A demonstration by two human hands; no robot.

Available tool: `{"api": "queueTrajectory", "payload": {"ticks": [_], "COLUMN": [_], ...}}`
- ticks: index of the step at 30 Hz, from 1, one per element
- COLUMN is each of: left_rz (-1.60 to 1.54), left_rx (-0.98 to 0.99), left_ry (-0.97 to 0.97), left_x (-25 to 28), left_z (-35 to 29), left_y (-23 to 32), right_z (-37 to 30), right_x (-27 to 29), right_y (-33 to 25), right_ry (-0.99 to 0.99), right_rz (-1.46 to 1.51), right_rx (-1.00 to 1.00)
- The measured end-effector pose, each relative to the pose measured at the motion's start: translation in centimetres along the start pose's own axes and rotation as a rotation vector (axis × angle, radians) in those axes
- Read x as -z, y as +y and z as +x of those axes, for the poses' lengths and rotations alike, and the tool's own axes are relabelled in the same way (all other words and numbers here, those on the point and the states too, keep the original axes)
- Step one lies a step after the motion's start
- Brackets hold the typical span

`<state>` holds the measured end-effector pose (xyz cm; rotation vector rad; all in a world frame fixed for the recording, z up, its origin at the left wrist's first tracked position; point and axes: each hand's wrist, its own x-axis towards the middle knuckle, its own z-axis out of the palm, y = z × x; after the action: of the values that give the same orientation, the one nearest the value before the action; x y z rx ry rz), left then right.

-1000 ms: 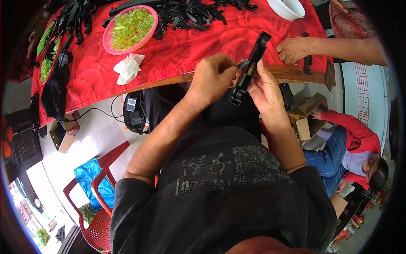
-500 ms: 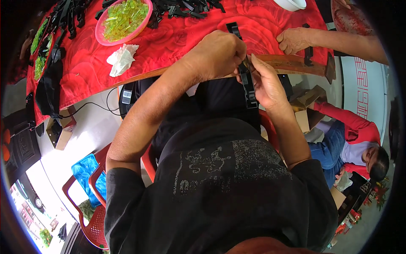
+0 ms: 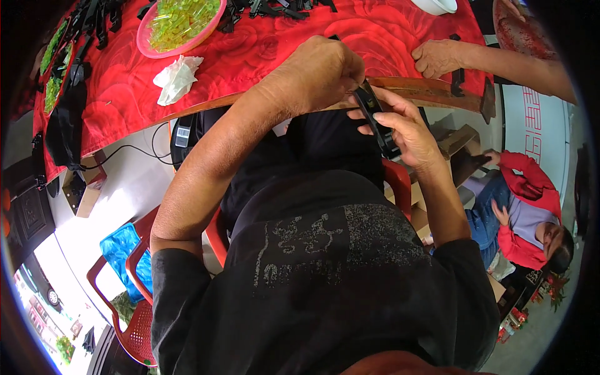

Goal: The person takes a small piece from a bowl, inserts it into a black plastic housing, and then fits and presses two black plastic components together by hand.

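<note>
While one black part (image 3: 367, 105) is held at the wooden table edge (image 3: 409, 88), yellow pieces (image 3: 181, 24) are kept in a pink bowl (image 3: 164, 55)

Black part: long, narrow, held slantwise before the table edge and over the lap (image 3: 294, 149). Right hand (image 3: 409, 134): wrapped about its lower portion, thumb laid on top. Left hand (image 3: 325, 70): curled at its upper portion; fingertips hidden, so whether anything is pinched cannot be told. Red patterned cloth (image 3: 269, 53): spread on the table. Crumpled white tissue (image 3: 177, 80): laid near the bowl, toward the lap. Loose black pieces (image 3: 269, 9): heaped at the far side. Co-worker's hand (image 3: 437, 59): rested on the cloth, to the right.
</note>
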<state>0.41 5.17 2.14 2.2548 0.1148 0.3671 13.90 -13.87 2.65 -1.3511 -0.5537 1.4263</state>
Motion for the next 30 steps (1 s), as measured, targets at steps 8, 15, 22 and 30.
{"api": "queueTrajectory", "payload": {"ticks": [8, 15, 22, 30], "left_rz": [-0.061, 0.074, 0.024, 0.003], "left_rx": [0.015, -0.024, 0.022, -0.035], "left_ry": [0.0, 0.047, -0.008, -0.015], "left_x": [-0.5, -1.7, -2.2, -2.3], "left_z": [0.5, 1.2, 2.1, 2.9], "left_y": [0.7, 1.0, 0.1, -0.4], "right_z": [-0.7, -0.1, 0.4, 0.7], "right_x": [1.5, 1.3, 1.9, 2.5], "right_y": [-0.6, -0.5, -0.2, 0.1], "right_ry": [0.058, 0.156, 0.246, 0.266], "right_rz": [-0.121, -0.303, -0.368, -0.359], "right_rx": [-0.006, 0.047, 0.067, 0.142]}}
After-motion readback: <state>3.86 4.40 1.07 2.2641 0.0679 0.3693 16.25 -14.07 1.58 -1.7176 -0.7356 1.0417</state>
